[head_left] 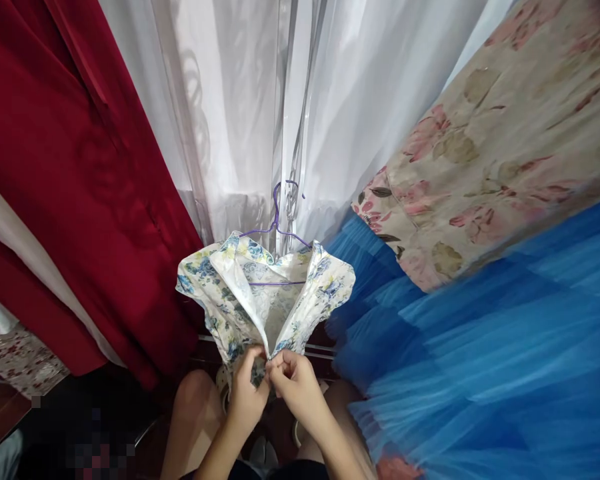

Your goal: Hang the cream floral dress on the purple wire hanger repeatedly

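Observation:
A white garment (325,293) with a blue and yellow floral print hangs from a purple wire hanger (276,223), its front spread in a V. Where the two front edges meet, my left hand (249,383) pinches the left edge, thumb and fingers close together. Right beside it, touching or nearly so, my right hand (291,375) is closed on the other edge with curled fingers. The fastening at the meeting point is too small to make out, and the lower part of the garment is hidden behind my hands and legs.
White drapes (240,120) hang behind the hanger. Red cloth (95,167) is on the left. At right hang a cream floral fabric (480,180) and layered blue tulle (480,360). My bent knees (195,407) flank my hands. A dark floor shows at lower left.

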`<state>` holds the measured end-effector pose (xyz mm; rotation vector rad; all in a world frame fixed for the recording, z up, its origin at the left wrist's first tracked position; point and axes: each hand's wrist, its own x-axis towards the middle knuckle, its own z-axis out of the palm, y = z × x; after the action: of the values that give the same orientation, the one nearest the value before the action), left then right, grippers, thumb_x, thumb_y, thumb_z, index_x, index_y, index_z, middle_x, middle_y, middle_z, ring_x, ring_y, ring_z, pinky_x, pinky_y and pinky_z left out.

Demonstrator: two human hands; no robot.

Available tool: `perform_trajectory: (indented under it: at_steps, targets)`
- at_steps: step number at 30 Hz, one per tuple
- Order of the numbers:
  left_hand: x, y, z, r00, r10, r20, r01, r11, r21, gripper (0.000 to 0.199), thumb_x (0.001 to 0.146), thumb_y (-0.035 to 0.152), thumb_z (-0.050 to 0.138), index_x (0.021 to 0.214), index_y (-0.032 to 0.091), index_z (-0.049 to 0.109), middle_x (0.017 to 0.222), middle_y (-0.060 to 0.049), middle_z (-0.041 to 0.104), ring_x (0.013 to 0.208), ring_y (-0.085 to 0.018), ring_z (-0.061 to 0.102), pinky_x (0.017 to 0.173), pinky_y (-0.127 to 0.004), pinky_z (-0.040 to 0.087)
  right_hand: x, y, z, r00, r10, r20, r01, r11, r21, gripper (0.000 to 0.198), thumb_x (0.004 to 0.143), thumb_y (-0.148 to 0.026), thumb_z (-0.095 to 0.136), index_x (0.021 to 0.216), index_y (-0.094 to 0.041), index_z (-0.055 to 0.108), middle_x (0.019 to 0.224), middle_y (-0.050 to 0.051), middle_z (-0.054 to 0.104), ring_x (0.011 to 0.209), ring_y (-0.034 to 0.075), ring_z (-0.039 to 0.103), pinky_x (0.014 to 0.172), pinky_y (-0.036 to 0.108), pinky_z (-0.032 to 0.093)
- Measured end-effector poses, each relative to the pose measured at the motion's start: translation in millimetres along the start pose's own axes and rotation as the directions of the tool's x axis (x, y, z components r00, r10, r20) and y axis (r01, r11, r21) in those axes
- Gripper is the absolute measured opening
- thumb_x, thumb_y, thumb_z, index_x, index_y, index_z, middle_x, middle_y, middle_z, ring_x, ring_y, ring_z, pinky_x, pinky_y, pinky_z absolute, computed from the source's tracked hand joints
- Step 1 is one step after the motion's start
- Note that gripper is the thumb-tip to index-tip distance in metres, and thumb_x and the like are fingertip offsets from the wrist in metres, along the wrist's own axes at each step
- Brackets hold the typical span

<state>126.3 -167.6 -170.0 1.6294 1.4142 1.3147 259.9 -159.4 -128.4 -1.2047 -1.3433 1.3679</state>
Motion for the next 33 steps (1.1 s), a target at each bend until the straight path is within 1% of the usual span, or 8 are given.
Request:
perform_trajectory:
  at_steps: [5,12,16,20,23,25,29,33]
  targets:
    - [13,6,2,0.996,0.025,0.086,-0.032,0.996,0.084,0.014,0.09,0.025,0.046,0.076,0.024,0.048,0.077,-0.003,0.057,0.077,-0.022,0.058,0.073,-0.033,0.047,17,-26,-4,0.997,-0.029,-0.075,0.039,0.99,0.134,0.024,0.08,-0.035,0.065,0.067,-0.017,0.059,0.042,-0.007,0.046,0.037,0.007,0.035,0.042,0.021,0.025]
    - [29,15,-30,0.938,0.088,0.334,-0.19,0.939,0.286,0.014,0.089,0.017,0.046,0.079,0.023,0.052,0.085,-0.004,0.06,0.079,-0.02,0.058,0.072,-0.03,0.042,87,-139,-16,0.947,-0.251,-0.198,0.296,0.923,0.246,0.023,0.076,-0.034,0.068,0.064,-0.016,0.062,0.041,-0.008,0.043,0.041,0.006,0.03,0.045,0.022,0.022]
    - [35,15,-33,0.915,0.068,0.397,-0.194,0.938,0.287,0.01,0.085,0.015,0.053,0.078,0.022,0.055,0.083,-0.003,0.062,0.078,-0.02,0.06,0.07,-0.028,0.043,96,-160,-7,0.909,-0.317,-0.269,0.389,0.877,0.281,0.019,0.077,-0.032,0.067,0.075,-0.014,0.066,0.043,-0.008,0.046,0.041,0.006,0.032,0.044,0.021,0.023]
    - [68,42,-47,0.961,0.228,0.158,-0.245,0.964,0.099,0.013,0.09,0.023,0.056,0.103,0.023,0.059,0.088,-0.003,0.064,0.083,-0.018,0.062,0.081,-0.029,0.048,83,-150,-7,0.911,-0.337,-0.239,0.388,0.896,0.216,0.019,0.081,-0.034,0.066,0.078,-0.015,0.065,0.043,-0.008,0.046,0.04,0.007,0.035,0.044,0.021,0.024]
    - [110,88,-65,0.9,0.425,-0.094,-0.422,0.905,0.055,0.033,0.096,0.027,0.049,0.129,0.023,0.052,0.085,-0.001,0.062,0.079,-0.015,0.06,0.08,-0.029,0.048,72,-151,-11,0.909,-0.363,-0.204,0.392,0.912,0.121,0.022,0.082,-0.037,0.066,0.075,-0.017,0.062,0.044,-0.008,0.047,0.04,0.007,0.037,0.043,0.021,0.025]
    - [136,119,-73,0.857,0.514,-0.021,-0.51,0.854,0.101,0.034,0.098,0.028,0.048,0.131,0.023,0.053,0.087,-0.001,0.062,0.077,-0.014,0.06,0.077,-0.027,0.048,68,-156,-14,0.906,-0.388,-0.172,0.403,0.913,0.064,0.024,0.083,-0.039,0.065,0.074,-0.017,0.059,0.045,-0.007,0.047,0.041,0.007,0.036,0.044,0.021,0.026]
    - [165,155,-73,0.792,0.591,0.157,-0.61,0.745,0.27,0.019,0.098,0.026,0.048,0.094,0.019,0.065,0.088,-0.004,0.066,0.083,-0.016,0.061,0.077,-0.027,0.045,76,-157,-18,0.894,-0.43,-0.126,0.424,0.902,-0.078,0.026,0.085,-0.042,0.063,0.075,-0.018,0.057,0.047,-0.008,0.042,0.042,0.008,0.034,0.045,0.022,0.026]
    - [174,160,-79,0.798,0.603,-0.022,-0.576,0.772,0.269,0.019,0.096,0.025,0.051,0.087,0.017,0.065,0.079,-0.003,0.066,0.074,-0.015,0.062,0.07,-0.025,0.046,88,-134,-16,0.844,-0.51,-0.166,0.413,0.816,-0.404,0.02,0.086,-0.035,0.059,0.074,-0.02,0.057,0.051,-0.005,0.048,0.048,0.012,0.043,0.051,0.024,0.03]
